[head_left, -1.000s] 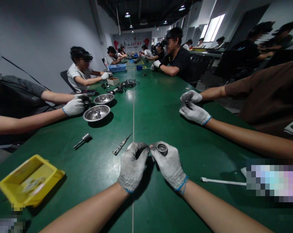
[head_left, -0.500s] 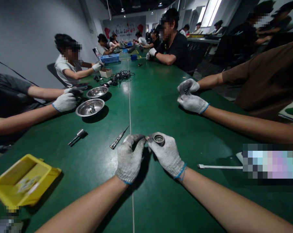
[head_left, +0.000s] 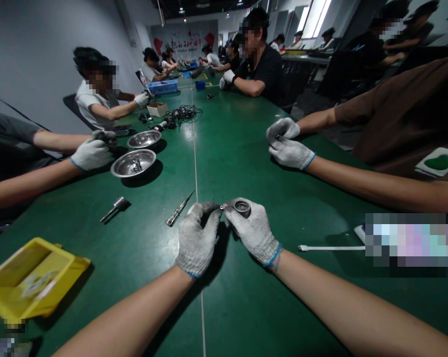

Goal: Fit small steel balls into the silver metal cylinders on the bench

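My right hand (head_left: 252, 232), in a grey knit glove, is closed around a round metal ring-shaped part (head_left: 242, 207) held just above the green table (head_left: 227, 148). My left hand (head_left: 197, 238), also gloved, is pinched shut on a tiny metal piece (head_left: 221, 207) right at the left side of the round part. Both hands meet at the table's middle seam. A slim metal screwdriver-like tool (head_left: 178, 215) lies just left of my left hand.
A short metal pin tool (head_left: 115, 208) lies further left, and a yellow bin (head_left: 32, 277) sits at the near left edge. Two steel bowls (head_left: 133, 163) stand by a co-worker's gloved hand (head_left: 92, 153). Another person's gloved hands (head_left: 289, 146) work at the right. A white cable (head_left: 330, 248) lies at right.
The view has tilted slightly, so everything sits a little higher in frame. My hands keep the same grip on the round part and the small piece.
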A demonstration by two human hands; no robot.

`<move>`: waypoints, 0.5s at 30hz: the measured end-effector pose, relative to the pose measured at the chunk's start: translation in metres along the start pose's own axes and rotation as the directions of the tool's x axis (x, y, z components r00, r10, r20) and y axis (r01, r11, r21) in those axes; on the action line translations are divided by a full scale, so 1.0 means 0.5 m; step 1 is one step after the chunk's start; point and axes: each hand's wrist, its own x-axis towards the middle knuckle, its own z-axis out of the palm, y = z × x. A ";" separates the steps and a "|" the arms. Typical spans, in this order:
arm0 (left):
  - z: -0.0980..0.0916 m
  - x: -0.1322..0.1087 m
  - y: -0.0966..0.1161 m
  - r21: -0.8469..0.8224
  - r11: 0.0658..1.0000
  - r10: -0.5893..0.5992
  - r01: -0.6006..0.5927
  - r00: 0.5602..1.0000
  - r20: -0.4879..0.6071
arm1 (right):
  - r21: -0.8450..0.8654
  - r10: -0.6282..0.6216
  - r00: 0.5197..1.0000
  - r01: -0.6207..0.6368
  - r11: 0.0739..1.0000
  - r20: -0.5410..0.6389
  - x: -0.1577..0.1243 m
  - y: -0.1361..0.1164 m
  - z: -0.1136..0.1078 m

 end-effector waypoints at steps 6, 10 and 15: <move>0.000 -0.004 0.002 0.002 0.999 -0.037 0.037 0.999 0.011 | 0.003 -0.014 1.000 0.014 1.000 0.009 -0.004 -0.005 -0.001; -0.001 -0.004 0.006 0.005 0.999 -0.034 0.034 0.999 0.004 | 0.001 -0.023 1.000 0.023 1.000 0.016 -0.006 -0.011 -0.003; -0.003 -0.003 0.013 0.003 0.999 -0.046 0.046 0.999 -0.009 | -0.004 -0.030 0.999 0.031 1.000 0.044 -0.007 -0.012 -0.005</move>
